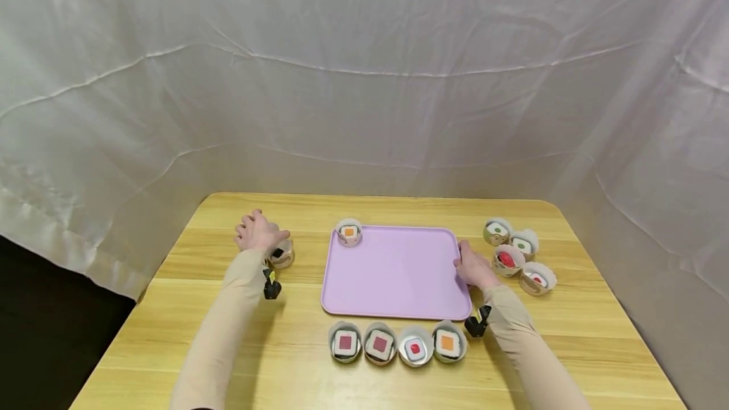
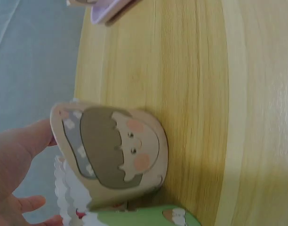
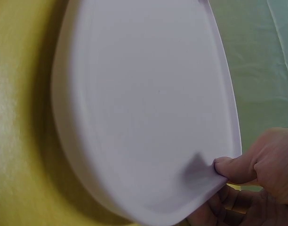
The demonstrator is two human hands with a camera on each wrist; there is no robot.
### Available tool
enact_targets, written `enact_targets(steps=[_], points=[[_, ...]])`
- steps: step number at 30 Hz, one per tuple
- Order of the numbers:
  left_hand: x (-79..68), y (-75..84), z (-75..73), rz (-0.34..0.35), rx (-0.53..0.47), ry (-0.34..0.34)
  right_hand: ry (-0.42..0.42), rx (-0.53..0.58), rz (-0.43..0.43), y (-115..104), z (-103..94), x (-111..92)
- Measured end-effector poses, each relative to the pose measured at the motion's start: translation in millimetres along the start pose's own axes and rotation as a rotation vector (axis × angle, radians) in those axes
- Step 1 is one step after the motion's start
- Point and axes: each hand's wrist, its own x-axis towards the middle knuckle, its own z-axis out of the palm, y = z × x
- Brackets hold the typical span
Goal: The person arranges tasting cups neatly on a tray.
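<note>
Toward the left of the counter (image 1: 302, 378), the left hand (image 1: 257, 234) is hovering beside a face-printed paper cup (image 2: 120, 150), its fingers standing wide apart; thumb contact is staying unclear. Mid-counter, a lilac tray (image 1: 393, 271) is lying, a sushi cup (image 1: 349, 233) sitting at its far left corner, four filled cups (image 1: 380, 344) lining its near side. The right hand (image 1: 476, 268) is pinching the tray's right rim. Farther right, four more cups (image 1: 509, 260) are clustering.

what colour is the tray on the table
The tray is pale purple; it shows best in the head view.
</note>
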Motion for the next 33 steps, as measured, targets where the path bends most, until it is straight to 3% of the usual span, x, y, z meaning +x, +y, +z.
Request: enact_targets(steps=[13, 25, 33], points=[[5.7, -1.3, -2.0, -0.039, -0.048, -0.156, -0.01, 0.005, 0.014, 1.3, -0.9, -0.9], [8.3, 3.5, -1.3, -0.08, -0.049, -0.186, -0.003, 0.002, 0.015, 1.1, 1.0, -1.2], [8.5, 0.4, -1.7, -0.113, -0.107, -0.198, -0.004, -0.001, 0.008, -1.3, 1.1, -2.3]])
